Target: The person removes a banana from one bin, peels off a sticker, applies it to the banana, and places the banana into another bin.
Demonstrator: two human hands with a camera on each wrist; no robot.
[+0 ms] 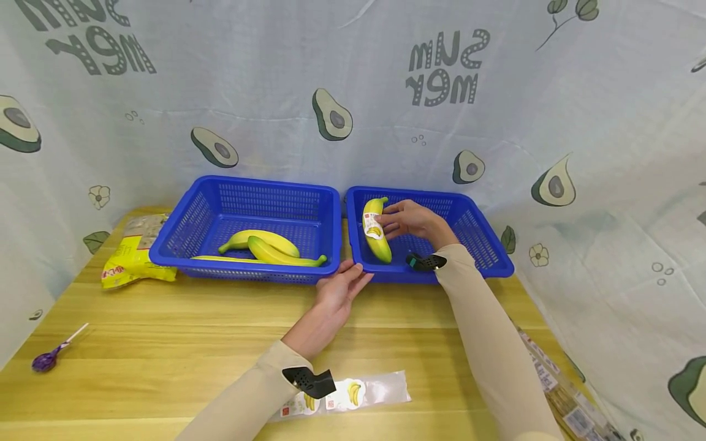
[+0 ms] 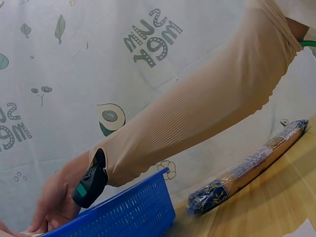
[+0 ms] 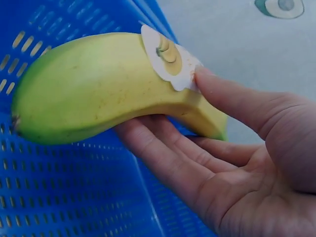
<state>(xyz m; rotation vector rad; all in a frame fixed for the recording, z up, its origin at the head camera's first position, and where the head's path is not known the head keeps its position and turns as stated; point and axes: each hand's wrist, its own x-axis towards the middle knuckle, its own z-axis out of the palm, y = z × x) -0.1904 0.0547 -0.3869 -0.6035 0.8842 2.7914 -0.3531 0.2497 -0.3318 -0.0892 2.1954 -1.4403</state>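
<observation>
Sticker strip (image 1: 353,395) on yellow wooden table (image 1: 165,343), avocado-print backdrop (image 1: 331,116).

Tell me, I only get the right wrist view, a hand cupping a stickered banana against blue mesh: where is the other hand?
Observer: The left hand rests open on the wooden table, fingertips touching the front rim of the right blue basket.
Operator: Are there more bananas?
Observer: Yes, the left blue basket holds several unstickered bananas; your banana is alone in the right basket.
Operator: Where do the stickers come from?
Observer: A clear strip of banana stickers lies on the table near the person's left sleeve.
Operator: Anything else lying about?
Observer: A yellow bag left of the baskets and a purple lollipop by the table's left edge.
</observation>
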